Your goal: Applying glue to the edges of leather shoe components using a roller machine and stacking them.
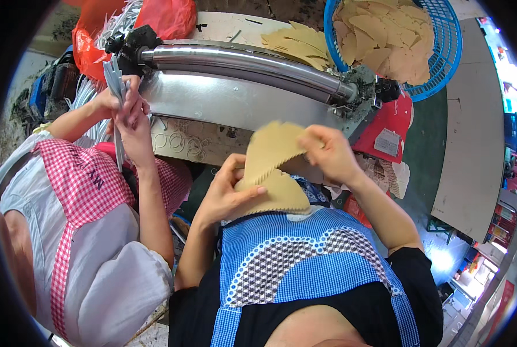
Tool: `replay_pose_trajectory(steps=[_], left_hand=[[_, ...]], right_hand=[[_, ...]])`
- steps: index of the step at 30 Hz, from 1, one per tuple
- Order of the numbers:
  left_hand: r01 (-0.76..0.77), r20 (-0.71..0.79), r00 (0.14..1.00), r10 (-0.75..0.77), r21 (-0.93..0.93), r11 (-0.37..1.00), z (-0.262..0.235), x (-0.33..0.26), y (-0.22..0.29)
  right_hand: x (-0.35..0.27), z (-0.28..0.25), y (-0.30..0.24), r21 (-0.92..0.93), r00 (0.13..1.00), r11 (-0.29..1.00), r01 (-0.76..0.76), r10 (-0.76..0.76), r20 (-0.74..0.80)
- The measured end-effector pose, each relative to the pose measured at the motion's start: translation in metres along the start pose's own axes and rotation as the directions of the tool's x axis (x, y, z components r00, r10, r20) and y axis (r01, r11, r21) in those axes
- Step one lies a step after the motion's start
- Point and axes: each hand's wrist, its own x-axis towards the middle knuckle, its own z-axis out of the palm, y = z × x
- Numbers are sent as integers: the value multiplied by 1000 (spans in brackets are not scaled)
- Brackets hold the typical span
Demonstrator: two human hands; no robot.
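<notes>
Close in front of my apron, my left hand [230, 194] grips a lower tan flat piece with a toothed edge [284, 194], its thumb lying on top. A second tan toothed piece [269, 147] slants up and away above it, overlapping it near my left fingers. My right hand [329, 153] pinches the right corner of that upper piece, fingers closed. Both pieces look thin and rounded; their material I cannot tell. Beyond my hands is a machine with a long shiny metal roller [247, 65] above a metal plate [229, 99].
At left, a co-worker in a red checked apron [85, 179] holds pale grey strips [115, 87]. More tan pieces lie behind the roller [299, 43] and fill a blue basket [446, 61]. White rings [180, 141] lie below the plate. A long board [472, 127] stretches along the right.
</notes>
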Motion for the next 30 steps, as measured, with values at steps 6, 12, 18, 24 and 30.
replay_pose_trajectory(steps=[6, 12, 18, 24, 30], left_hand=[[-45, -158, 986, 47, 16, 999, -4, 14, -11], [-74, -215, 976, 44, -136, 988, 2, 15, -12], [7, -141, 990, -16, -71, 997, 13, 19, -27], [30, -276, 960, -39, -37, 999, 2, 12, -34], [106, -375, 920, -117, -50, 993, -7, -9, -37]], right_hand=[[32, -12, 11, 846, 961, 530, -61, 262, -95], [18, 6, -7, -197, 981, 969, 148, -170, -99], [132, 0, 0, -928, 372, 229, 293, -922, -109], [126, -33, -2, -850, 847, 526, 25, -463, -262], [142, -36, -30, -815, 956, 579, -15, -231, -181]])
